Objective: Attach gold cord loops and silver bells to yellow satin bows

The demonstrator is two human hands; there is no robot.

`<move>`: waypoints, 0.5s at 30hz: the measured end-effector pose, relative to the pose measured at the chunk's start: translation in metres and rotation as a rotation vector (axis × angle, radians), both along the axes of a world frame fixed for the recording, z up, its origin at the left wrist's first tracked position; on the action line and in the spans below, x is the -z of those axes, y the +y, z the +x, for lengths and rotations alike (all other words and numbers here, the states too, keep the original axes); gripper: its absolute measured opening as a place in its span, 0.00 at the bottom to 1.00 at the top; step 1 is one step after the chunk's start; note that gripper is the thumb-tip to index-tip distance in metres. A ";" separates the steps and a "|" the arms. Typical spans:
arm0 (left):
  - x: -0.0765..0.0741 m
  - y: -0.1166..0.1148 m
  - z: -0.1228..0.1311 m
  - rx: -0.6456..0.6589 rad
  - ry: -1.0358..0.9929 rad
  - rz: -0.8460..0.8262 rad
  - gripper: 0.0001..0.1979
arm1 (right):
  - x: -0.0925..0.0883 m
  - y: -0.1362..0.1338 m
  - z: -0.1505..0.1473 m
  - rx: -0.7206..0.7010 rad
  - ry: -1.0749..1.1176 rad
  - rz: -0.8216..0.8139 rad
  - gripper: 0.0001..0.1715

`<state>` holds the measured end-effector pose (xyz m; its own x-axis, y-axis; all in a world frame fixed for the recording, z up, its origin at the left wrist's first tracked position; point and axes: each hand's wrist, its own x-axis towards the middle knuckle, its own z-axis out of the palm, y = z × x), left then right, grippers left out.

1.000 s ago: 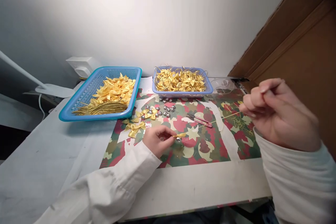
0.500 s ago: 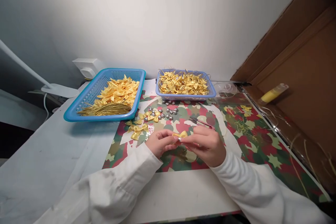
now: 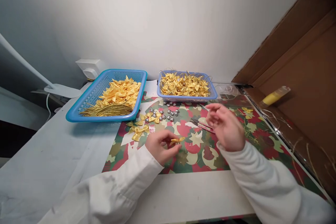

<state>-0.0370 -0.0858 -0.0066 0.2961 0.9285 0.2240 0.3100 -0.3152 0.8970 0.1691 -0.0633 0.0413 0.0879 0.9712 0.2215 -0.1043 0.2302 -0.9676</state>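
Note:
My left hand [image 3: 161, 146] pinches a gold ribbon bow [image 3: 177, 140] between thumb and fingers, low over the patterned mat; a small silvery bit shows at the bow's underside. Raised to the right, my right hand [image 3: 226, 127] is closed, fingertips together on a thin needle-like piece [image 3: 203, 106], slightly blurred. Under that hand lies a pair of thread snips [image 3: 201, 125]. Loose gold bows [image 3: 139, 132] rest left of the hands, and several small silver bells [image 3: 172, 112] lie beyond them.
A blue basket [image 3: 69, 116] at left holds gold bows and gold cords. Behind the bells, a smaller basket [image 3: 187, 99] is heaped with bows and cord loops. A lamp [image 3: 63, 91] stands left, cardboard [image 3: 301, 52] rises at right, and a yellow-filled tube [image 3: 276, 96] leans there.
My right hand has left the bow and moved up and to the right, past the snips. My left hand stays in place, still holding the bow, which is now tilted.

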 end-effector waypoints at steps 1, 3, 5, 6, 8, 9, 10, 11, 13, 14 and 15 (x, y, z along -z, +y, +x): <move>0.001 -0.002 0.000 0.019 0.156 0.212 0.02 | -0.008 0.010 0.006 0.021 0.115 -0.027 0.08; 0.002 -0.008 0.002 0.026 0.405 0.560 0.09 | -0.023 0.032 0.017 0.031 0.222 -0.086 0.05; 0.002 -0.013 0.005 -0.012 0.573 0.757 0.12 | -0.035 0.051 0.022 -0.009 0.213 -0.175 0.05; 0.002 -0.016 0.006 -0.027 0.634 0.817 0.12 | -0.038 0.059 0.022 -0.032 0.198 -0.216 0.05; 0.002 -0.021 0.009 -0.052 0.727 0.884 0.13 | -0.041 0.073 0.017 -0.072 0.172 -0.265 0.07; 0.003 -0.023 0.011 -0.057 0.764 0.889 0.13 | -0.041 0.080 0.013 -0.092 0.159 -0.285 0.07; 0.004 -0.024 0.012 -0.049 0.797 0.871 0.13 | -0.039 0.085 0.007 -0.112 0.141 -0.305 0.07; 0.006 -0.026 0.013 -0.028 0.826 0.833 0.13 | -0.036 0.091 0.002 -0.128 0.119 -0.327 0.06; 0.011 -0.027 0.015 0.055 0.871 0.720 0.12 | -0.029 0.101 -0.010 -0.146 0.069 -0.365 0.05; 0.014 -0.026 0.015 0.079 0.884 0.684 0.11 | -0.025 0.105 -0.015 -0.149 0.044 -0.380 0.05; 0.017 -0.025 0.016 0.106 0.889 0.662 0.10 | -0.022 0.109 -0.020 -0.148 0.019 -0.394 0.04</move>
<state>-0.0211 -0.1109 -0.0238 0.6678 0.6647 0.3350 0.7018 -0.7123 0.0141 0.1492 0.0456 0.0637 -0.0588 0.9838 -0.1696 -0.1270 -0.1759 -0.9762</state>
